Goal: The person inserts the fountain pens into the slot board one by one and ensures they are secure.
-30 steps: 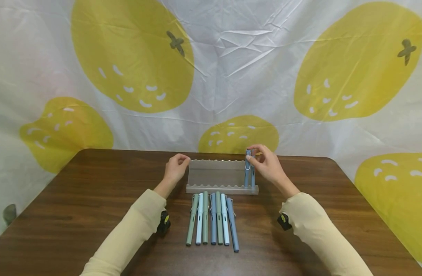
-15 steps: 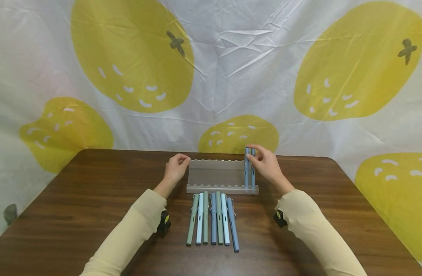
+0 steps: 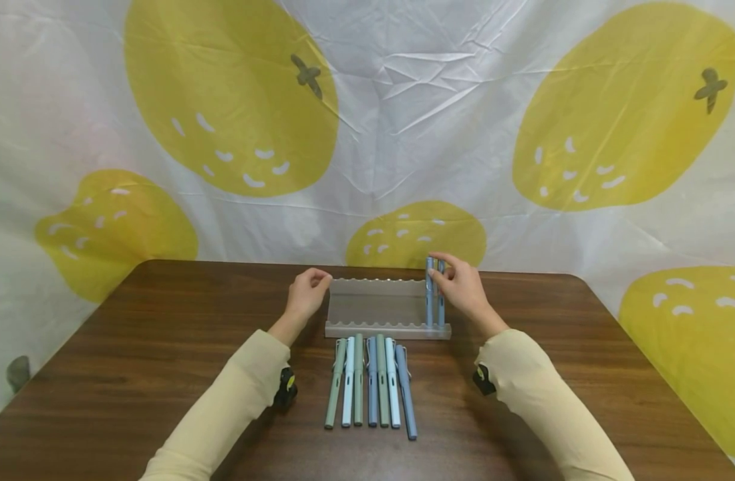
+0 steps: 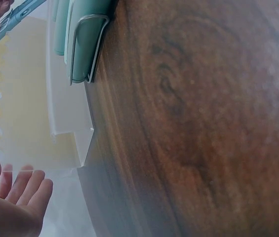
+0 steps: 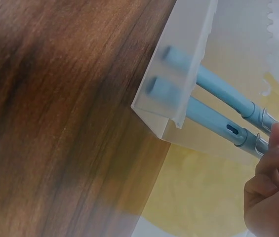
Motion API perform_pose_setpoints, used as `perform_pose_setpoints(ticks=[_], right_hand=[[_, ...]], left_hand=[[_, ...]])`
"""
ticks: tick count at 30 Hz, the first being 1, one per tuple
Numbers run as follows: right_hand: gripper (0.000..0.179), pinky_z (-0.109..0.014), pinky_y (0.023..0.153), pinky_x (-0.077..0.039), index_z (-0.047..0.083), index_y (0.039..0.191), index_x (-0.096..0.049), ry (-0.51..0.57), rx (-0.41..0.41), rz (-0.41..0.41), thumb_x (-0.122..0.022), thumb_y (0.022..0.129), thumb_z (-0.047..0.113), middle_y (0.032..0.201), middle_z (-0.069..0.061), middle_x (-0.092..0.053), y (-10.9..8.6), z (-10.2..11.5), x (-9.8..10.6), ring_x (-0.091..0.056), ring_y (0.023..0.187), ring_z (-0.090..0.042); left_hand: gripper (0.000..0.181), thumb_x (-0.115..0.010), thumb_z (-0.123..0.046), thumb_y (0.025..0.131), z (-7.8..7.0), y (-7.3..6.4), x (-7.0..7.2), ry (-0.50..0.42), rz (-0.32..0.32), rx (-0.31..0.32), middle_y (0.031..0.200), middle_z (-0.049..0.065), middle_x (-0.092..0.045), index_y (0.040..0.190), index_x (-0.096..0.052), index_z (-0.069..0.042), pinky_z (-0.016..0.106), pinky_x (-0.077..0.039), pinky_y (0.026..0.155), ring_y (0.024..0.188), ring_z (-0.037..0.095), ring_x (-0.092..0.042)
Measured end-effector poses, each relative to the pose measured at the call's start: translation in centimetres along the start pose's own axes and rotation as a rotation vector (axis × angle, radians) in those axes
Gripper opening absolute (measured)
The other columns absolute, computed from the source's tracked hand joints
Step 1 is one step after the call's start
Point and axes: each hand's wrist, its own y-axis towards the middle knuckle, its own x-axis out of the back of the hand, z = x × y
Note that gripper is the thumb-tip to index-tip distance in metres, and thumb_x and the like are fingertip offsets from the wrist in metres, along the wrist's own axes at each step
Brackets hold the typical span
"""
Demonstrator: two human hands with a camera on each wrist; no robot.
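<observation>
A frosted translucent pen rack (image 3: 376, 304) with scalloped edges stands toward the back of the table. My left hand (image 3: 305, 292) pinches its upper left corner between thumb and fingers. At the rack's right end my right hand (image 3: 462, 286) holds a blue pen (image 3: 429, 304) near its clip end, the lower end sitting behind the front lip. A second blue pen (image 3: 442, 310) leans in the rack just right of it, partly covered by the fingers. In the right wrist view, both pens' lower ends show through the lip (image 5: 176, 74).
In front of the rack several capped pens lie side by side: green (image 3: 333, 394), light blue (image 3: 347, 394) and darker blue (image 3: 407, 401), the rightmost slanting. They rest on a brown wooden table (image 3: 163, 334). A lemon-print cloth (image 3: 367, 133) hangs behind the table.
The held blue pen has shifted slightly left and turned, its clip no longer facing the head camera. My right forearm has swung a little left. The left hand stays put.
</observation>
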Motion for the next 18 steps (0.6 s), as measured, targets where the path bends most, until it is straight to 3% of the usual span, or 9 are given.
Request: perform_pose_setpoints(ticks=[12,18], right_hand=[[0.036,-0.028,0.035,-0.03,0.011,0.122,-0.051,0.039,-0.029,-0.011,-0.057,0.086,0.017,0.048,-0.009,-0.052,-0.3,0.3,0.6,-0.048,0.04,-0.022],[0.032,-0.027,0.037,-0.03,0.008,0.116,-0.056,0.058,0.042,-0.054,-0.059,0.085,0.015,0.048,-0.003,-0.05,-1.3,0.4,0.6,-0.042,0.038,-0.015]], left_hand=[[0.022,-0.052,-0.018,0.089,-0.1,-0.1,-0.1,-0.002,0.021,0.033,0.1,0.017,-0.06,0.097,-0.059,0.001,0.04,-0.043,0.08,0.097,0.029,-0.053],[0.022,-0.053,-0.018,0.089,-0.1,0.0,-0.2,-0.004,0.018,0.028,0.099,0.017,-0.061,0.097,-0.059,0.001,0.039,-0.043,0.08,0.096,0.028,-0.054]])
